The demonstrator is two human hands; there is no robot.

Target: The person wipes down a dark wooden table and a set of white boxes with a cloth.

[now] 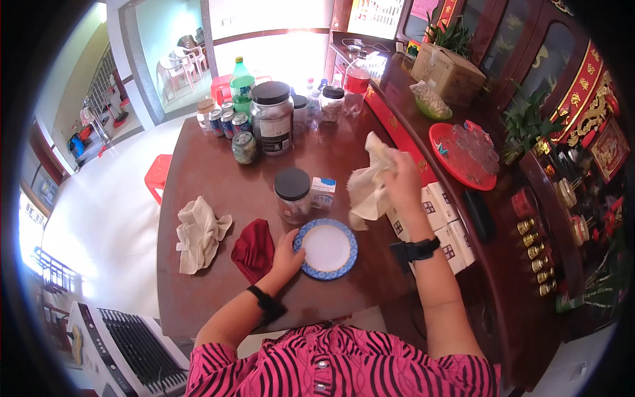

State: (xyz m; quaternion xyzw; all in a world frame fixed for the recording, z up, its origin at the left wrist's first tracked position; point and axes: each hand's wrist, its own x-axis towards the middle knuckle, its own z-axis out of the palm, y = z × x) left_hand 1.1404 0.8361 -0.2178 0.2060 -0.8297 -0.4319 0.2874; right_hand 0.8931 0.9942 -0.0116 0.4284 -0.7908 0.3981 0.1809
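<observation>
My left hand (287, 256) grips the left rim of a round plate (326, 249), white with a blue patterned edge, on the brown table. My right hand (401, 176) holds up a cream cloth (368, 191), which hangs down to the right of the plate. Just behind the plate stand a jar with a black lid (292, 194) and a small milk carton (323, 193). A dark red cloth (254, 250) lies crumpled left of my left hand, and another cream cloth (199, 235) lies farther left.
Several cans (227, 124), a green bottle (242, 87), a large black-lidded jar (273, 119) and a smaller jar (244, 148) stand at the table's back. Packs of tissues (454, 243) lie at the right, near a red tray (446, 164) of glasses on the cabinet.
</observation>
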